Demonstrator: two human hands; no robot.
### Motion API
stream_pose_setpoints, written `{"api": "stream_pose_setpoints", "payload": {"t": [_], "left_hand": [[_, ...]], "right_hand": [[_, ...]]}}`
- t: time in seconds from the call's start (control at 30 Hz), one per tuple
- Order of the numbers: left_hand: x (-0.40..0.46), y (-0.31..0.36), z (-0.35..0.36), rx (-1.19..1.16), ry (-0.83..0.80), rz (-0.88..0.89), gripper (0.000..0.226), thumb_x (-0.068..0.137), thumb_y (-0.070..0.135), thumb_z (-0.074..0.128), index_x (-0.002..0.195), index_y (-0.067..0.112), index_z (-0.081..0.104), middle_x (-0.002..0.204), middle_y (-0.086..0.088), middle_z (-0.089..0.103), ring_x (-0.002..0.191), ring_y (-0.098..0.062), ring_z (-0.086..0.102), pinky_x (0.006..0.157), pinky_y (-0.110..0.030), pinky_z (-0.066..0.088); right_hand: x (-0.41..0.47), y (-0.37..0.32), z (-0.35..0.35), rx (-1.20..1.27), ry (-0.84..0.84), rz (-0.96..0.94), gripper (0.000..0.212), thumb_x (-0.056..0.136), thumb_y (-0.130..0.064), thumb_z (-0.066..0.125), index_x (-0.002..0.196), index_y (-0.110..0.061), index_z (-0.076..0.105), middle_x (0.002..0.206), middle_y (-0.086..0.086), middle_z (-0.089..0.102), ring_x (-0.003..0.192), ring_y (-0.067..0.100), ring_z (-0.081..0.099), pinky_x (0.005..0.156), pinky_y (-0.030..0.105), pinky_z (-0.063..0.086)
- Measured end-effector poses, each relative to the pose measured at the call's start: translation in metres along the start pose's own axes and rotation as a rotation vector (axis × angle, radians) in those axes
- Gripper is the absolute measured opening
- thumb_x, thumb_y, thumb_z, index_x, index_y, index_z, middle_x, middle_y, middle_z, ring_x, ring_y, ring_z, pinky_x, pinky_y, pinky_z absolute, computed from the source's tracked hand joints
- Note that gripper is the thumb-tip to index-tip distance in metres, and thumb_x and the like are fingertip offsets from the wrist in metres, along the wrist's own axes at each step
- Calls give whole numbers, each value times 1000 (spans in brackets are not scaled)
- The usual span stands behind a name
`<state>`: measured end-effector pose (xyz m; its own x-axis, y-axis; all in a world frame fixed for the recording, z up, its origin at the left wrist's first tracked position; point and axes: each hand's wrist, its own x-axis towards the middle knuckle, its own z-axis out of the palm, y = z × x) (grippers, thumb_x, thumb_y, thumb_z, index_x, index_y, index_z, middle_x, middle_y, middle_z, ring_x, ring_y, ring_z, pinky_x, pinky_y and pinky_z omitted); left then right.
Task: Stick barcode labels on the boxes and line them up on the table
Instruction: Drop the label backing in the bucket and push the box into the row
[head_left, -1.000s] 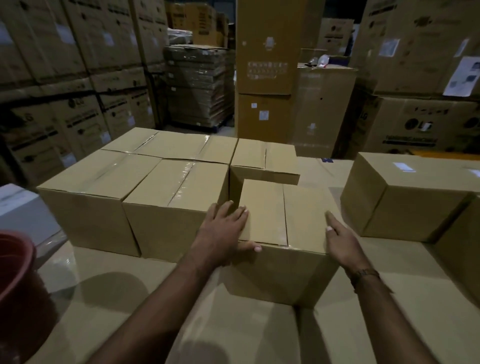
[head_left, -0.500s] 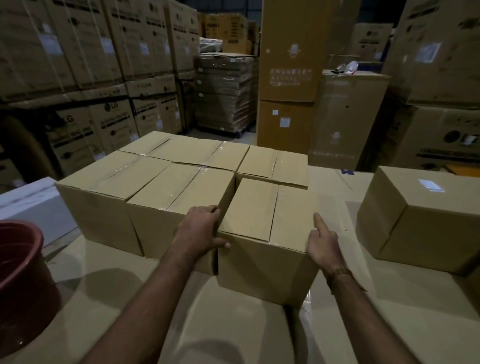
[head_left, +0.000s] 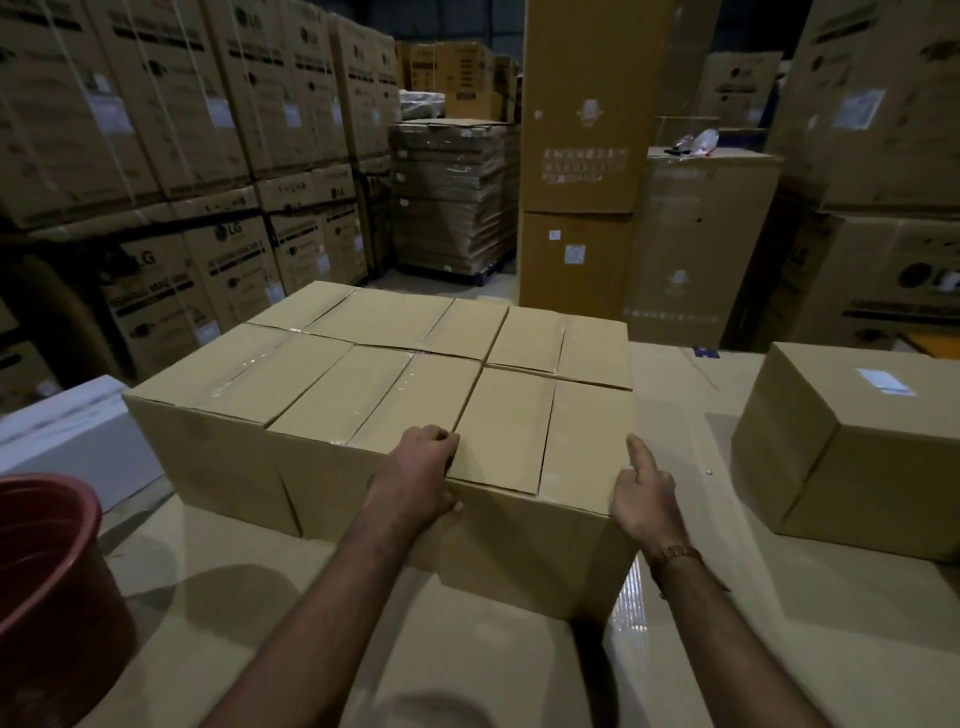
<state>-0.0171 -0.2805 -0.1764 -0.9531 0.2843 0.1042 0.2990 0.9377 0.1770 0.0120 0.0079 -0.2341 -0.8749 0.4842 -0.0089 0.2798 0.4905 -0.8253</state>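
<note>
At the centre of the frame six tan boxes sit packed in two rows on the surface (head_left: 467, 670), and the near-right box (head_left: 524, 499) is flush with its neighbours. The left hand (head_left: 415, 478) curls over its near-left top edge, the right hand (head_left: 644, 499) presses flat on its right side: a two-handed grip on that box. No barcode label shows on these six tops, though the dim light may hide one. A separate box (head_left: 852, 447) at right carries a white label (head_left: 885, 381) and stands well apart, not yet lined up. Judging by this, lining up is well underway, with labelling mostly left.
</note>
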Motion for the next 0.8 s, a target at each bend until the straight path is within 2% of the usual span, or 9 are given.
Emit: {"api": "stream_pose_setpoints", "payload": {"t": [0.27, 0.33, 0.43, 0.5, 0.57, 0.7, 0.8], "left_hand": [[1, -1, -5, 89, -30, 48, 78, 83, 33, 87, 150, 20, 49, 153, 2, 43, 139, -20, 37, 104, -39, 52], [1, -3, -5, 97, -27, 63, 77, 83, 32, 87, 150, 19, 50, 152, 1, 44, 138, -20, 39, 104, -38, 52], [1, -5, -4, 102, -18, 80, 78, 85, 31, 85, 152, 19, 48, 151, 0, 45, 137, -20, 40, 104, -37, 51], [2, -6, -3, 107, -13, 90, 78, 86, 30, 84, 154, 18, 46, 152, 0, 45, 137, -20, 40, 104, -36, 50], [2, -8, -2, 109, -12, 100, 78, 87, 30, 83, 154, 18, 45, 151, -1, 46, 137, -21, 41, 104, -35, 50], [3, -11, 0, 115, -8, 117, 79, 85, 31, 84, 153, 17, 46, 151, -1, 48, 136, -21, 42, 103, -36, 49], [1, -11, 0, 119, 0, 133, 77, 86, 36, 83, 151, 17, 48, 150, -2, 49, 135, -22, 43, 105, -35, 48]], "right_hand": [[3, 0, 0, 5, 3, 1, 57, 110, -26, 34, 165, -40, 30, 137, 14, 55, 97, 29, 66, 95, 47, 59], [3, -3, -1, 16, -4, 2, 56, 111, -25, 34, 165, -38, 30, 142, 15, 53, 101, 26, 64, 95, 43, 57], [-1, -11, -4, 34, -10, -1, 56, 112, -19, 36, 166, -32, 32, 156, 13, 48, 111, 23, 54, 97, 33, 47], [-2, -14, -6, 49, -3, -9, 56, 111, -17, 37, 166, -27, 34, 163, 9, 45, 130, 27, 54, 110, 35, 45], [-3, -17, -7, 53, 1, -7, 55, 111, -15, 38, 166, -24, 35, 167, 4, 42, 147, 28, 46, 121, 37, 37], [-13, -20, -8, 51, 8, 8, 54, 112, -18, 39, 166, -24, 35, 169, -1, 38, 155, 25, 37, 127, 40, 30], [-21, -22, -13, 81, 1, 13, 54, 112, -22, 44, 166, -21, 36, 168, -1, 39, 154, 24, 38, 128, 42, 30]]}}
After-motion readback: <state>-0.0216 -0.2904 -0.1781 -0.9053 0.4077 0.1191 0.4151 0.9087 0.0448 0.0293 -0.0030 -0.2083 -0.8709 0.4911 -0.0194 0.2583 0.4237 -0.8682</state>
